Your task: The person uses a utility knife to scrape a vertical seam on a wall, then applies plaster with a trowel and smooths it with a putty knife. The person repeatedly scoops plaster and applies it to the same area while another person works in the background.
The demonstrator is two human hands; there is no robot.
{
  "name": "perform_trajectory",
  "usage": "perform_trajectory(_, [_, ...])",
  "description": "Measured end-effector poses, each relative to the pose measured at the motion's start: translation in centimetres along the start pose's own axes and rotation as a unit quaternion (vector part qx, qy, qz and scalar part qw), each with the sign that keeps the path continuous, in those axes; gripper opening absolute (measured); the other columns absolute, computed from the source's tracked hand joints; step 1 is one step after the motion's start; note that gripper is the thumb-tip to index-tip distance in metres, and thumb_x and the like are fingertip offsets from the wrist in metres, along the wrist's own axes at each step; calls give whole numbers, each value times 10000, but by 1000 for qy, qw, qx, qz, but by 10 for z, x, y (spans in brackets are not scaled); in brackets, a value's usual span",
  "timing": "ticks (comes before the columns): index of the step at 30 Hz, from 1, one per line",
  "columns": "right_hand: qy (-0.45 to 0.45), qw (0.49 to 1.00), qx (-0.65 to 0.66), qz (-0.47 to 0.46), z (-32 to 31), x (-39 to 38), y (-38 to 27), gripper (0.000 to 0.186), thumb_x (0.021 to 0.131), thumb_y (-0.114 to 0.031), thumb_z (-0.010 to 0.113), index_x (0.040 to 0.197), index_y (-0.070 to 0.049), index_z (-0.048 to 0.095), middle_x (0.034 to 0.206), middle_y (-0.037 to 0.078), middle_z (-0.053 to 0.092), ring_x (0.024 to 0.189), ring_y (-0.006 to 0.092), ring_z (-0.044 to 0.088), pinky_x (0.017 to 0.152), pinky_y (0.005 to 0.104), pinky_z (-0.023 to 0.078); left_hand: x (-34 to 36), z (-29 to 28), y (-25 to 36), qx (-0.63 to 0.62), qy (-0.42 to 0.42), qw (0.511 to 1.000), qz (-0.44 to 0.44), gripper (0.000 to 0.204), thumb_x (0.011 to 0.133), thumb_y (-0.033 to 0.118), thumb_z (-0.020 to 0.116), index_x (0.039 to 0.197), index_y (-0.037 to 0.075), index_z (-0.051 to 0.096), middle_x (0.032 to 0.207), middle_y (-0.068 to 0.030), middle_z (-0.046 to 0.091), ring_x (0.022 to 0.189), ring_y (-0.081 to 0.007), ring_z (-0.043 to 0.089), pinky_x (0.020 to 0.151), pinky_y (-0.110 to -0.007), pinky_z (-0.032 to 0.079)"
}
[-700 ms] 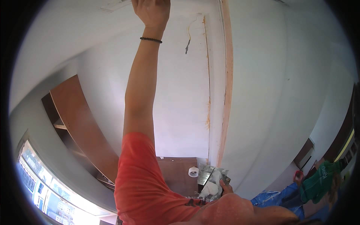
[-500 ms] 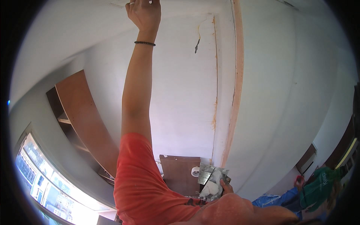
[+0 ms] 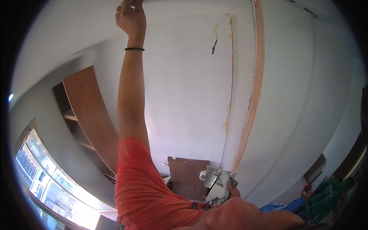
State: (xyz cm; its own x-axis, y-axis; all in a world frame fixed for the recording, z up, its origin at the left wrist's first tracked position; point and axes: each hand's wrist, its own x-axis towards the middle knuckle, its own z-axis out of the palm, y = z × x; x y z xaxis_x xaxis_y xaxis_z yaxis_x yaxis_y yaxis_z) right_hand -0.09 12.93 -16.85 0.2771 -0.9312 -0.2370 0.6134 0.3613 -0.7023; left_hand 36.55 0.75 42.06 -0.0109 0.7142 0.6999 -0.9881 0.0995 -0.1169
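Note:
My left arm, in a red sleeve, reaches up to the ceiling. My left hand (image 3: 131,21), with a ring and a dark bead bracelet (image 3: 134,49) at the wrist, is closed near the top edge; what its fingers grip is cut off by the frame. Low at the right, my right hand (image 3: 233,190) grips a flat metal putty knife (image 3: 215,177) by its side. A lump of white putty (image 3: 217,192) sits on it, and grey-white smears cover the metal.
A brown panel (image 3: 188,174) stands by the white wall (image 3: 184,92), near a white roll (image 3: 202,175). A wire (image 3: 214,46) hangs from the wall beside a wooden strip (image 3: 256,80). Left are a brown cabinet (image 3: 89,103) and a window (image 3: 50,176). A person in green (image 3: 326,197) is at lower right.
The raised left hand has shifted left and slightly down in the picture. Wall, wire and wooden strip sit further right, as the view has turned a little. The right hand keeps its hold.

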Motion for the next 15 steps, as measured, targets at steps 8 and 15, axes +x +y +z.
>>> perform_trajectory(8, [-1, 1000, -2, 5, -4, 5, 5, 387, 1021, -232, 618, 1311, 18, 562, 1161, 141, 675, 1012, 273, 699, 874, 416, 586, -5, -9, -35, 108, -28, 993, 29, 264, 875, 304, 807, 742, 134, 653, 643, 41, 665, 667, -206, 650, 586, -354, 496])
perform_trajectory(15, [18, 999, -28, 31, 12, -11, -6, 369, 1028, -215, 603, 1317, 10, 559, 1163, 138, 668, 1019, 270, 699, 884, 433, 594, -53, 1, 34, 11, -72, 980, 184, 445, 862, 353, 828, 603, 170, 516, 537, 63, 541, 499, -159, 524, 482, -318, 418])
